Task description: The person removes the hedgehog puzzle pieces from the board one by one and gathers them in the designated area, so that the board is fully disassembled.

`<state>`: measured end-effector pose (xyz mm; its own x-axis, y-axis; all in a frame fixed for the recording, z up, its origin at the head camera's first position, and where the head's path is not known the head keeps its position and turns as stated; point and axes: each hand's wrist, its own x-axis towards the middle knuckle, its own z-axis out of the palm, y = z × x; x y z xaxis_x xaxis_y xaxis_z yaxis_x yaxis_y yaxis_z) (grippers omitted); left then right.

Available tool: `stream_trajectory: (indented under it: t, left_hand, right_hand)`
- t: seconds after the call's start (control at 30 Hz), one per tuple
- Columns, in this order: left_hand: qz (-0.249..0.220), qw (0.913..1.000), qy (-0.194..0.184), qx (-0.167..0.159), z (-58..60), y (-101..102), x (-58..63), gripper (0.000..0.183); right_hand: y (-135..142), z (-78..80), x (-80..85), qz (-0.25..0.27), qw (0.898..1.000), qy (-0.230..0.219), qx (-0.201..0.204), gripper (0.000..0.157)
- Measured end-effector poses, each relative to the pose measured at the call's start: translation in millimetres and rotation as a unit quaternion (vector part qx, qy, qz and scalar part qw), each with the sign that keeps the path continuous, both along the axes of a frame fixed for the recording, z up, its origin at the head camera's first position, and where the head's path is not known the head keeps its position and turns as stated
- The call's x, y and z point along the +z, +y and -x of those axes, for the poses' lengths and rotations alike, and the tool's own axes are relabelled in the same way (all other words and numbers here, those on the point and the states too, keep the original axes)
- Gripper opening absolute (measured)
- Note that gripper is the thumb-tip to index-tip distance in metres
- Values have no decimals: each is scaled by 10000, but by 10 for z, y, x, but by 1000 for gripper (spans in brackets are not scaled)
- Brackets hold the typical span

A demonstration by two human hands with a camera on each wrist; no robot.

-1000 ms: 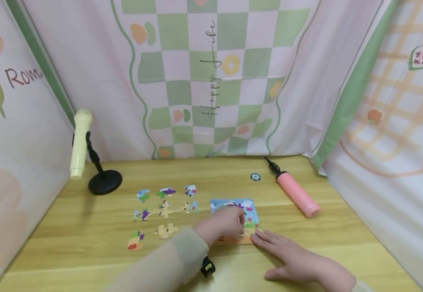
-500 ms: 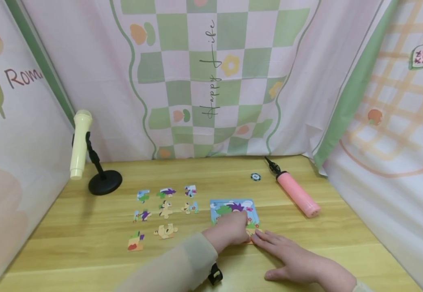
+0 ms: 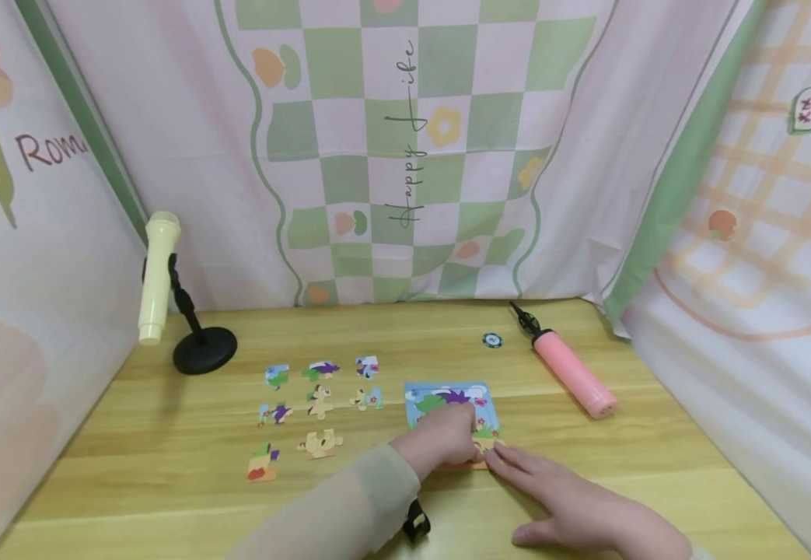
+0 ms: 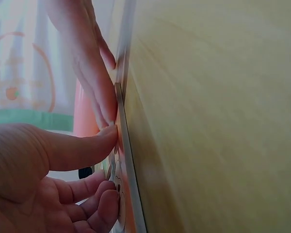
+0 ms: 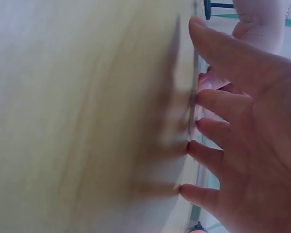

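My left hand reaches over the lower right part of a flat picture puzzle board with a blue border. In the left wrist view its thumb and curled fingers pinch a thin puzzle piece against the board; the piece is mostly hidden. My right hand lies spread with straight fingers, its fingertips touching the board's lower right corner and the table beside it. Left of the board lie several loose puzzle pieces in rows, among them a tan piece and one with a red shape.
A cream microphone on a black stand is at the back left. Behind the board lies a small round chip. A pink hand pump lies at the right. Patterned curtains enclose the wooden table.
My left hand has shifted slightly right and down over the board toward its lower right corner, uncovering more of the picture. The right hand has stayed in place. The loose pieces have not moved.
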<state>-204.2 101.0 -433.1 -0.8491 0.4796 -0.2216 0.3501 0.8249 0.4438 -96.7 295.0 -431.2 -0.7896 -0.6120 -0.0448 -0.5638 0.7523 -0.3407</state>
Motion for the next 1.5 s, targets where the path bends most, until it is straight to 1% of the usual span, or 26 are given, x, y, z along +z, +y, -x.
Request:
stream_trajectory:
  t: [0.2, 0.33, 0.43, 0.57, 0.73, 0.83, 0.93, 0.97, 1.03, 1.13, 1.2, 1.27, 1.37, 1.5]
  left_hand:
    - [-125, 9999, -44, 20, 11, -7, -14, 37]
    - [-530, 9983, -214, 94, 14, -43, -12, 31]
    - [-921, 9946, -446, 196, 11, -73, -3, 25]
    - [-1272, 9887, -742, 280, 21, -99, -10, 21]
    - [-1694, 9790, -1085, 322, 50, -117, -15, 13]
    - [-1855, 9775, -954, 308, 96, -132, -17, 12]
    - [-2046, 9756, -715, 341, 155, -187, 3, 14]
    - [-2119, 9745, -642, 358, 177, -216, 16, 14]
    - [-2263, 9708, -682, 424, 206, -302, 68, 14]
    - [-2312, 9696, -665, 451, 264, -472, 158, 12]
    - [-2256, 9713, -602, 462, 311, -611, 216, 12]
    - [-2183, 9738, -451, 451, 370, -758, 271, 12]
    - [-2163, 9752, -221, 410, 440, -990, 339, 12]
    - [-2100, 9765, -148, 461, 483, -1292, 393, 12]
  right_hand:
    - [18, -67, 10, -41, 9996, 235, 118, 86]
    - [28, -76, 4, -14, 9996, 229, 151, 84]
    - [37, -73, 3, -1, 9997, 171, 161, 82]
    - [49, -66, -3, -15, 9998, 120, 142, 82]
    - [46, -73, -14, -47, 9995, 252, 174, 82]
    - [44, -78, -13, -54, 9995, 252, 154, 83]
    - [43, -80, -11, -50, 9997, 204, 87, 85]
    - [42, -83, -10, -53, 9998, 172, 59, 85]
    - [41, -84, -13, -64, 9999, 124, 9, 85]
    - [35, -89, -16, -76, 9999, 14, -65, 85]
    - [31, -92, -17, -89, 9999, -53, -112, 86]
    - [28, -92, -12, -61, 9998, -145, -146, 86]
    - [24, -95, -7, -55, 9997, -170, -147, 85]
    - [22, -101, -2, -69, 9996, -210, -165, 85]
